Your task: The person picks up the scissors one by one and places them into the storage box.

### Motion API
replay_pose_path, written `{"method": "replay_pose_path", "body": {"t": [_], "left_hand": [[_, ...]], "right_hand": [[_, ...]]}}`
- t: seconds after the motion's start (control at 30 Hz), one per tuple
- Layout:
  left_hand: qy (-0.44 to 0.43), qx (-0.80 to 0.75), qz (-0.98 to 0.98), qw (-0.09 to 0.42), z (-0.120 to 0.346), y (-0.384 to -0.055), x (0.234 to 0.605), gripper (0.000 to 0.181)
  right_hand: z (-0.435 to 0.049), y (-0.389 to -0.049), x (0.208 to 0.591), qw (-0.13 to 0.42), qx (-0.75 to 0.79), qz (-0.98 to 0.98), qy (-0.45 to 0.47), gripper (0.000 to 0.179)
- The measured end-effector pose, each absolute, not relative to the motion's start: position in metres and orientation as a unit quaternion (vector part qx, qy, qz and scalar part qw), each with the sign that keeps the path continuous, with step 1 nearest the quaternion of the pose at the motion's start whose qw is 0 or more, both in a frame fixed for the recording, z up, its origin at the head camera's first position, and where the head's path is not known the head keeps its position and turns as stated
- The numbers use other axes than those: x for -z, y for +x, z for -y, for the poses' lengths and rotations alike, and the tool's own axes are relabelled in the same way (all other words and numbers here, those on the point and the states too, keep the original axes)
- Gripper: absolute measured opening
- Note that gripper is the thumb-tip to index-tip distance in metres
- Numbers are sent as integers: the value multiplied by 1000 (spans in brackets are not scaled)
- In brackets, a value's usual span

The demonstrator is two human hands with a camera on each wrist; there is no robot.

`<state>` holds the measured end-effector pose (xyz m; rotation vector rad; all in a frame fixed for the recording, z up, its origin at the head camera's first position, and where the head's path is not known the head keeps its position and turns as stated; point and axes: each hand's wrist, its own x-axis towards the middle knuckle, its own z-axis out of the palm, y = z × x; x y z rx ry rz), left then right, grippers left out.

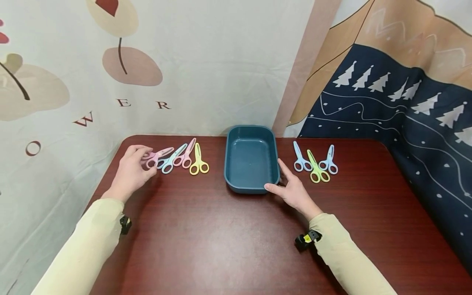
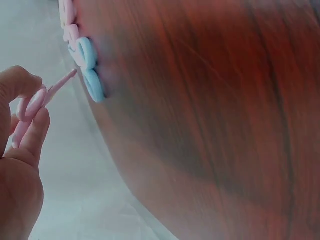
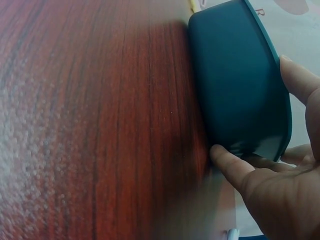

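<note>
At the far left of the table [image 1: 206,229], the left hand [image 1: 133,170] pinches pink scissors [image 1: 157,156] by their rounded loops — pale, with slim blades pointing right — just beside light blue scissors [image 1: 173,156]. Toward the far middle, the right hand [image 1: 293,190] clasps the near right corner of a teal tray [image 1: 250,159], smooth and round-cornered, thumb on the rim.

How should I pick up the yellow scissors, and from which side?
Best pinch the yellow scissors by their handle loops, probably coming from the near side: the loops lie at the near end, with the blades pointing away.
</note>
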<state>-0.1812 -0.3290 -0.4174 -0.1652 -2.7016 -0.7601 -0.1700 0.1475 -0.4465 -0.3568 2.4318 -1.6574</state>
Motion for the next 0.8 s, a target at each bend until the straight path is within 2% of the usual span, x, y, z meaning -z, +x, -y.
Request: {"method": "replay_pose_path", "body": {"t": [0.33,0.8], "left_hand": [[-67,339,921,182,314,-187,413,52],[-63,373,909,177,296,-190,410,63]], "right_hand": [[-147,-170,446,90,560,-815,-119,96],[-148,-170,446,87,556,-818,-121,95]]}}
